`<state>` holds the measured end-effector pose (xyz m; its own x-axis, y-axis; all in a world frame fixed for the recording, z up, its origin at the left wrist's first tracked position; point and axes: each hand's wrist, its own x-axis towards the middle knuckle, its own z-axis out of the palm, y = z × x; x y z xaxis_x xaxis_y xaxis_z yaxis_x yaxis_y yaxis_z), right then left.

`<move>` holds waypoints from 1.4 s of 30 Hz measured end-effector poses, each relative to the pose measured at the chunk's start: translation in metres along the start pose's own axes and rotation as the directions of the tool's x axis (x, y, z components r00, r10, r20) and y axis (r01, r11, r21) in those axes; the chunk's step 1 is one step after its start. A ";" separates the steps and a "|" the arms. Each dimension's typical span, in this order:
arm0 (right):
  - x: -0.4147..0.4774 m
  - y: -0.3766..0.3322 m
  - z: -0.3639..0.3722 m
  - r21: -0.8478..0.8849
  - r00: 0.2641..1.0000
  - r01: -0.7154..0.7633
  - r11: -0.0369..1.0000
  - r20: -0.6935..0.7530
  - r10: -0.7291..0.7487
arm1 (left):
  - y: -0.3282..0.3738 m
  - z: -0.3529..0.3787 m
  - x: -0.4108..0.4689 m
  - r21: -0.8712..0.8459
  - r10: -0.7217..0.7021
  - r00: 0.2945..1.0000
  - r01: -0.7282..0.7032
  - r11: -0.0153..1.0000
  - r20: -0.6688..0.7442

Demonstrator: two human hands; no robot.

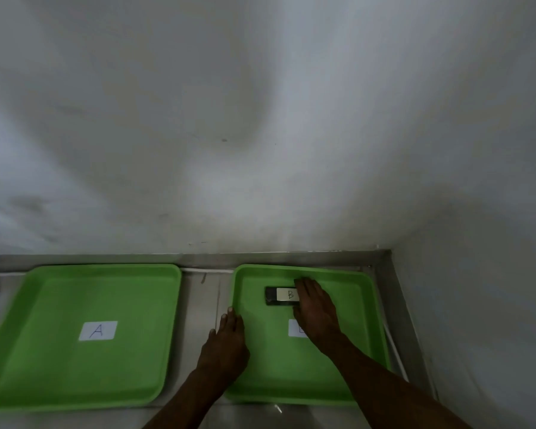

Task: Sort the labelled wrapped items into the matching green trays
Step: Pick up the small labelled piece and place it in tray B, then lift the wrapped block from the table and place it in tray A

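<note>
head view, near to far: the left hand [226, 342] lies flat and empty, fingers spread, on the near-left rim of the right-hand green plastic tray [365, 323] on the steel desk [205, 292]. farther in, the right hand [314, 308] covers one end of the dark wrapped bar with a white "b" label [280, 296]; grip or mere touch, i cannot tell. the bar lies flat in that tray's far half, long axis left-right. a careless withdrawal might drag it askew; the green tray marked "a" [44, 320] holds nothing
</note>
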<state>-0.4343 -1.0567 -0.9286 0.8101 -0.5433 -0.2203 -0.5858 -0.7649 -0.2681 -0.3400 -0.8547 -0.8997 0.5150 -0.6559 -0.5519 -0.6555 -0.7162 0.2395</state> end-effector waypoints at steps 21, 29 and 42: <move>-0.173 -0.132 -0.107 -0.041 0.969 0.068 0.997 -0.236 -0.076 | -0.017 -0.110 -0.174 0.116 0.111 0.974 -0.090 0.989 -0.197; -0.256 -0.216 -0.276 -0.067 0.980 0.108 0.992 -0.159 -0.117 | -0.010 -0.241 -0.313 0.097 0.074 0.981 -0.058 0.994 -0.181; -0.406 -0.411 -0.606 -0.041 0.968 0.224 0.974 -0.102 -0.227 | -0.004 -0.510 -0.626 -0.088 -0.063 0.970 0.043 0.995 -0.233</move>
<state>-0.5092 -0.7317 -0.1607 0.9201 -0.3876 -0.0567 -0.3877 -0.8807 -0.2719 -0.3784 -0.5631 -0.1481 0.6696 -0.6470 -0.3647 -0.5813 -0.7622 0.2849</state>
